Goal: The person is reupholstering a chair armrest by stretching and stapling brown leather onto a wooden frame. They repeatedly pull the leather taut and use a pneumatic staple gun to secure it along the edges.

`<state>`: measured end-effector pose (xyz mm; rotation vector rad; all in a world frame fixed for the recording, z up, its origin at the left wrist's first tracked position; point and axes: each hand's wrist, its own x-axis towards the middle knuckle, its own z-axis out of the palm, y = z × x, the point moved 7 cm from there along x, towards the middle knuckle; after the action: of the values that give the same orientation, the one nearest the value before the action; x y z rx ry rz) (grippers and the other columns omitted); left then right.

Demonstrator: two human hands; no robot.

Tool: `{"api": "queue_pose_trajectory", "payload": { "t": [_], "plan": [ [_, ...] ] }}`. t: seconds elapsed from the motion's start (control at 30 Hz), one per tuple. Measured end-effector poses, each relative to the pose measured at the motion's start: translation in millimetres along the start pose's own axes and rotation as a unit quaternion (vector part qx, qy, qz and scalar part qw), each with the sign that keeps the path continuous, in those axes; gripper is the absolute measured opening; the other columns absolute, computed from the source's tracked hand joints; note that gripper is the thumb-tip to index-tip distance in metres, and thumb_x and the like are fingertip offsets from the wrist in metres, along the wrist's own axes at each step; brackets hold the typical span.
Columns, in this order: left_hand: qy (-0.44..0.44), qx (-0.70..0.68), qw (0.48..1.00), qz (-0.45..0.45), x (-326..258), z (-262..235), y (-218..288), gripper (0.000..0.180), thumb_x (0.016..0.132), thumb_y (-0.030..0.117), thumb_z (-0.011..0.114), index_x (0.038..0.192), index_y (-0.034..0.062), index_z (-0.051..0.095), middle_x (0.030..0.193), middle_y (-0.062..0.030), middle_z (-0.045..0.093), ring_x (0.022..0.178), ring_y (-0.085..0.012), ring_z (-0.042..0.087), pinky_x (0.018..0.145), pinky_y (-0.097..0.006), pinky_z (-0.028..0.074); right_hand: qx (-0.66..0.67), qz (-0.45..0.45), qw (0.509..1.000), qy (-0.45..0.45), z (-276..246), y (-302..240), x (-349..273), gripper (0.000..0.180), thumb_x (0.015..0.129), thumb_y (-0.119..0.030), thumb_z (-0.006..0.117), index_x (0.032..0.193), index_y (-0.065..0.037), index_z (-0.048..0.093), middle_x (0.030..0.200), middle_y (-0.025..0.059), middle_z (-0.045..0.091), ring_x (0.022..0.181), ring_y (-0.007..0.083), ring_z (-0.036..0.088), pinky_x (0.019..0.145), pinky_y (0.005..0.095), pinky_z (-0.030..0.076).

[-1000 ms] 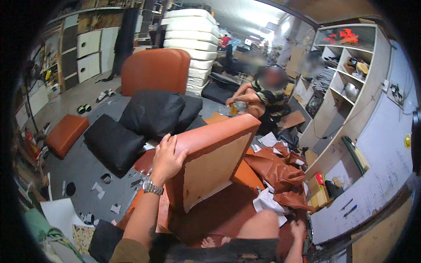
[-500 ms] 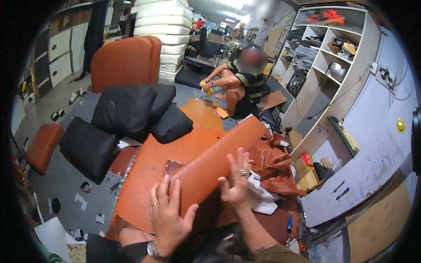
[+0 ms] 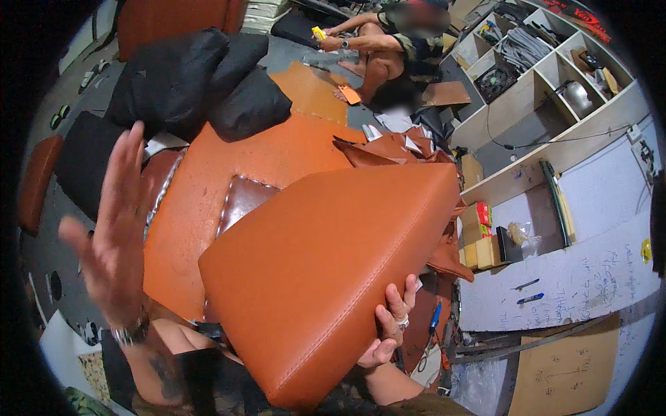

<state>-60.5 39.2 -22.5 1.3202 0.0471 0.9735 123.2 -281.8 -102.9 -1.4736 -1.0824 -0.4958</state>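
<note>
A thick orange-brown leather cushion (image 3: 326, 256) with a stitched seam along its near right edge is tilted up in front of me. My right hand (image 3: 392, 319), with a ring on it, grips its right edge from below; the fingers wrap the side and part of the palm is hidden behind the cushion. Off to the left, my left hand (image 3: 114, 236) is raised with its fingers stretched out, apart from the cushion and holding nothing. Beneath the cushion lies an orange leather sheet (image 3: 184, 229) with a dark brown patch (image 3: 243, 197) showing.
Black cushions (image 3: 173, 83) are piled at the far left. A person (image 3: 388, 48) squats beyond the sheet, holding a yellow item. Crumpled brown leather (image 3: 395, 147) lies by the shelf unit (image 3: 534, 118) at right. A blue-handled tool (image 3: 435, 317) lies on the right.
The cushion has turned from standing on edge to showing its broad face. My left hand has left it and moved left; my right hand now grips its edge. The view has tilted down.
</note>
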Motion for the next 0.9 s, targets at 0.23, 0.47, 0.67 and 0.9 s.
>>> {"api": "queue_pose_trajectory", "payload": {
  "t": [0.23,0.47,0.67,0.9],
  "plan": [
    [-0.464,0.123,0.874,-0.082,-39,133,-44,0.086,0.111,0.069,0.042,0.176,0.0133,0.031,0.185,-0.0192,0.004,0.17,-0.0393,0.002,0.135,-0.058,0.003,-0.007,-0.034,0.999,-0.016,2,3,8,0.056,0.111,-0.048,0.034,0.125,-0.016,0.078,0.153,0.0151,0.068,0.161,0.0502,0.032,0.133,0.0677,-0.002],
    [-0.341,0.487,0.804,-0.021,-87,139,32,0.09,0.084,0.06,0.089,0.155,0.0119,0.061,0.167,-0.0212,0.049,0.154,-0.0446,0.048,0.125,-0.052,0.042,-0.007,-0.004,1.0,-0.01,25,-4,31,0.056,0.107,-0.045,0.038,0.117,-0.012,0.082,0.145,0.0149,0.073,0.16,0.048,0.036,0.133,0.0663,-0.001],
    [-0.177,0.49,0.854,0.021,-93,127,29,0.07,0.075,0.036,0.099,0.134,0.008,0.076,0.154,-0.0208,0.063,0.141,-0.0466,0.061,0.118,-0.051,0.05,-0.038,-0.001,0.998,-0.042,35,-11,47,0.047,0.104,-0.033,0.043,0.121,-0.012,0.081,0.149,0.0128,0.071,0.158,0.0489,0.038,0.133,0.0674,0.001],
    [0.017,0.357,0.927,-0.118,-80,104,17,0.099,0.081,0.024,0.097,0.159,-0.0107,0.047,0.151,-0.0337,0.061,0.139,-0.0422,0.064,0.117,-0.045,0.052,-0.153,-0.057,0.955,-0.247,32,-15,83,0.056,0.095,-0.06,0.075,0.139,-0.025,0.077,0.158,0.0024,0.064,0.157,0.0392,0.041,0.129,0.0671,0.016]
  ]
}}
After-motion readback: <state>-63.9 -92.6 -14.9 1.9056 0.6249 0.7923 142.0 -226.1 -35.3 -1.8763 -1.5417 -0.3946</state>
